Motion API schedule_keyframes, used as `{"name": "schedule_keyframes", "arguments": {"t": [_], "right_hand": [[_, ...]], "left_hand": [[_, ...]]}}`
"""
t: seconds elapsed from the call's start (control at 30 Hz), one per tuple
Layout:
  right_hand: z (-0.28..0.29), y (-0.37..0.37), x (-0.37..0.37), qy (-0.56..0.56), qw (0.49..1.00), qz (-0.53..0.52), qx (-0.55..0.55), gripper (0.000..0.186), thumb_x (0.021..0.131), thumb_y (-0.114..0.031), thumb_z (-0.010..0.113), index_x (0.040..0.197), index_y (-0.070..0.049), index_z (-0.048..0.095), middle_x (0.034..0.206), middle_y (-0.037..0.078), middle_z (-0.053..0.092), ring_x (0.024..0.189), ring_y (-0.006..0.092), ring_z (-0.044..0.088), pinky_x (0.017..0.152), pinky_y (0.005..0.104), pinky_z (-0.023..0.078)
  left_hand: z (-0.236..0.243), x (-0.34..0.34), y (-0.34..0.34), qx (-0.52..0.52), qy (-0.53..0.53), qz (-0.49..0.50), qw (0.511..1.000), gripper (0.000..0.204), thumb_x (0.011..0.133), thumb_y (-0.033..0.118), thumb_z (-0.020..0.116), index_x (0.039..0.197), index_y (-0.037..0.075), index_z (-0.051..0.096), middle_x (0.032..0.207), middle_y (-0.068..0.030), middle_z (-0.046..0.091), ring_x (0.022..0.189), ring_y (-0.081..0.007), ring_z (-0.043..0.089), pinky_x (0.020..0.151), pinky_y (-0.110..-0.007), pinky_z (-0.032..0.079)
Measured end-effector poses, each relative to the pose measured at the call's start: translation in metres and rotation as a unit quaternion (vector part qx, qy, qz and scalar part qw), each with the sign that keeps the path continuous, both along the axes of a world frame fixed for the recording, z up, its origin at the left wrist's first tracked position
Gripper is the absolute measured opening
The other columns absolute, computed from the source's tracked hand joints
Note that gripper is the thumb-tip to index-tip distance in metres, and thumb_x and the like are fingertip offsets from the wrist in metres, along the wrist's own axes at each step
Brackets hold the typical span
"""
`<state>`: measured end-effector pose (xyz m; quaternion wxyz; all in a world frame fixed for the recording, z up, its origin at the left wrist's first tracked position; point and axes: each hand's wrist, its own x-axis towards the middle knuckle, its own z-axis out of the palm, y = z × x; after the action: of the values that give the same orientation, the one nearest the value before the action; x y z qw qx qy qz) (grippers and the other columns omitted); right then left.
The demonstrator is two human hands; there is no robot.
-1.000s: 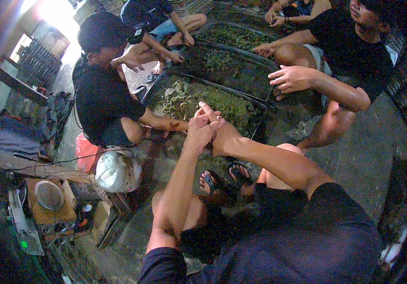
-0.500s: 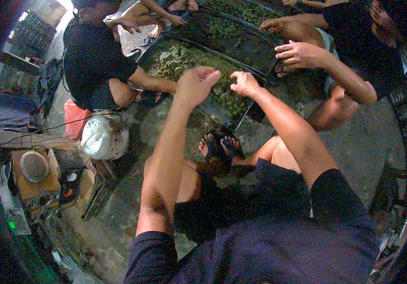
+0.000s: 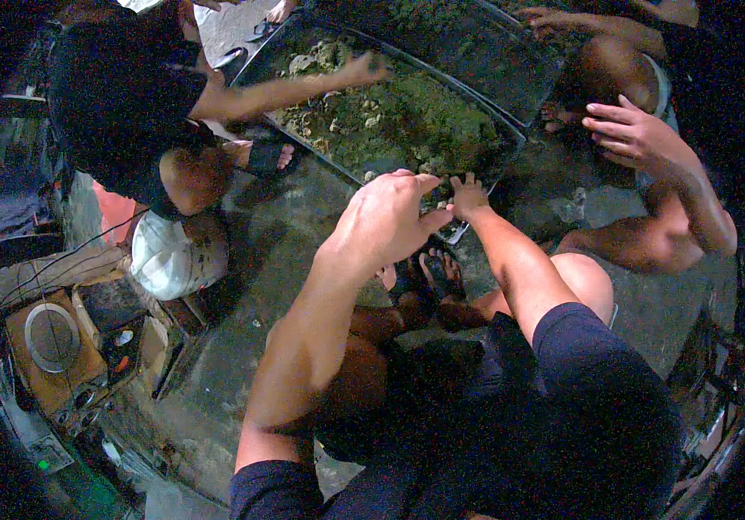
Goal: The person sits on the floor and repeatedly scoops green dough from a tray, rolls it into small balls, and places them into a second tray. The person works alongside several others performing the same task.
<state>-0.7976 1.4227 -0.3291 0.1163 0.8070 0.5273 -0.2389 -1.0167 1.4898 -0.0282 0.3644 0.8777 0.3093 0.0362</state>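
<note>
A shallow dark tray [image 3: 255, 74] lies on the ground in front of me, holding a layer of clumpy green-brown material [image 3: 407, 113] with paler lumps toward its far left. My left hand [image 3: 390, 217] hovers above the tray's near corner, thumb and fingers apart, with nothing visible between them. Just right of it, my right hand [image 3: 471, 198] reaches down at the same corner, its fingers spread over the material. Whether those fingertips touch the material is hard to tell.
A co-worker's blurred hand [image 3: 364, 69] stretches over the tray from the left. Another person's raised hand [image 3: 632, 134] is at the right. A second tray [image 3: 485, 56] lies beyond. At my left are a white rounded object [image 3: 173, 256] and a wooden board with a metal ring [image 3: 52, 336].
Both my hands have come down and nearer to me, to the tray's near corner, and my right fingers have spread. The left co-worker's arm has extended farther over the tray. My view has shifted.
</note>
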Motion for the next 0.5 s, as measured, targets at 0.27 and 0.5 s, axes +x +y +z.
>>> {"name": "schedule_keyframes", "arguments": {"t": [0.27, 0.5], "right_hand": [[-0.051, -0.009, -0.014, 0.011, 0.996, 0.012, 0.087, 0.086, 0.070, -0.052, 0.074, 0.138, -0.011, 0.040, 0.142, 0.027, 0.034, 0.120, 0.0485, 0.047, 0.097, 0.0562, 0.044], [-0.041, -0.033, -0.015, 0.049, 0.998, -0.001, 0.047, 0.080, 0.071, -0.047, 0.073, 0.134, -0.010, 0.041, 0.139, 0.026, 0.036, 0.118, 0.0469, 0.048, 0.094, 0.0557, 0.045]], "left_hand": [[-0.003, 0.015, 0.000, -0.006, 0.004, -0.031, 0.999, 0.048, 0.082, 0.030, 0.070, 0.119, 0.001, 0.059, 0.102, -0.0196, 0.065, 0.098, -0.0368, 0.062, 0.086, -0.043, 0.051], [-0.001, 0.018, -0.013, -0.040, 0.029, -0.057, 0.997, 0.048, 0.084, 0.032, 0.068, 0.121, 0.004, 0.058, 0.103, -0.0202, 0.063, 0.099, -0.0373, 0.061, 0.086, -0.044, 0.050]]}}
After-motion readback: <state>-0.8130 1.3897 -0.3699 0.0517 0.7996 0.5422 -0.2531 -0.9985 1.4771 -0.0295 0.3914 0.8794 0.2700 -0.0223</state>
